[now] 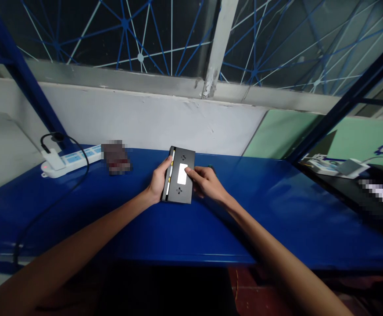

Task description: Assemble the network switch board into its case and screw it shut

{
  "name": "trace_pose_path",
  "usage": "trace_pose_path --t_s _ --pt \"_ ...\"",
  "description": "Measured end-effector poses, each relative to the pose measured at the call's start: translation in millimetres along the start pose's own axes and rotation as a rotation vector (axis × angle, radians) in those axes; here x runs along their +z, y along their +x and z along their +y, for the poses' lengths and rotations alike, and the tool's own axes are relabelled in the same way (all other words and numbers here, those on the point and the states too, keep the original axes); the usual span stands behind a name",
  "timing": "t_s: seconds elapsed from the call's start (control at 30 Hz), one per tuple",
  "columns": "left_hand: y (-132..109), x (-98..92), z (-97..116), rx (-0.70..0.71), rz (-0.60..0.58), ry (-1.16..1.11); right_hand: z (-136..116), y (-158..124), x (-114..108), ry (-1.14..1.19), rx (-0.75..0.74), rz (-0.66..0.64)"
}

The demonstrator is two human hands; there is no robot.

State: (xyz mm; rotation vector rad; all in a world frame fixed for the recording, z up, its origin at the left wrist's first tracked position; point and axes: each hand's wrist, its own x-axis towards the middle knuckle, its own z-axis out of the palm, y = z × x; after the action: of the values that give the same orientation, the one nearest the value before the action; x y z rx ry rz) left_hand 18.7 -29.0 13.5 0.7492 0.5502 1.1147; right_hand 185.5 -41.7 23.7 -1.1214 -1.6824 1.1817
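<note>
A flat black box-like device point(180, 191) with a white label and a yellow-and-white strip along its left side lies on the blue table point(165, 228). My left hand point(158, 182) grips its left edge, thumb on the strip. My right hand point(206, 182) holds its right edge, with the thumb pressed beside the white label. A small dark green object point(211, 167) peeks out just behind my right hand.
A white power strip point(71, 161) with a plugged adapter and a black cable point(51, 204) lies at the back left, a blurred dark object point(116, 157) beside it. A white wall rises behind. To the right, a second bench point(339, 169) carries devices.
</note>
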Motion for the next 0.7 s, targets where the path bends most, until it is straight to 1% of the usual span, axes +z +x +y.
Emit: trace_pose_path --t_s 0.1,0.3,0.43,0.53,0.7 --pt "1.4 -1.4 0.4 0.037 -0.012 0.026 -2.0 -0.7 0.0 0.029 -0.017 0.011" --pt "3.1 0.4 2.2 0.126 0.046 0.074 -5.3 -2.6 1.9 0.066 -0.043 0.054" --pt "3.0 0.0 2.7 0.095 0.020 0.057 -4.9 -2.6 3.0 0.063 -0.053 0.080" --pt "3.3 -1.5 2.2 0.065 -0.007 0.028 -3.3 -2.1 3.5 0.066 -0.063 0.066" --pt "3.4 -2.9 -0.2 0.052 0.019 0.042 -2.2 -2.9 4.3 0.012 -0.045 0.041"
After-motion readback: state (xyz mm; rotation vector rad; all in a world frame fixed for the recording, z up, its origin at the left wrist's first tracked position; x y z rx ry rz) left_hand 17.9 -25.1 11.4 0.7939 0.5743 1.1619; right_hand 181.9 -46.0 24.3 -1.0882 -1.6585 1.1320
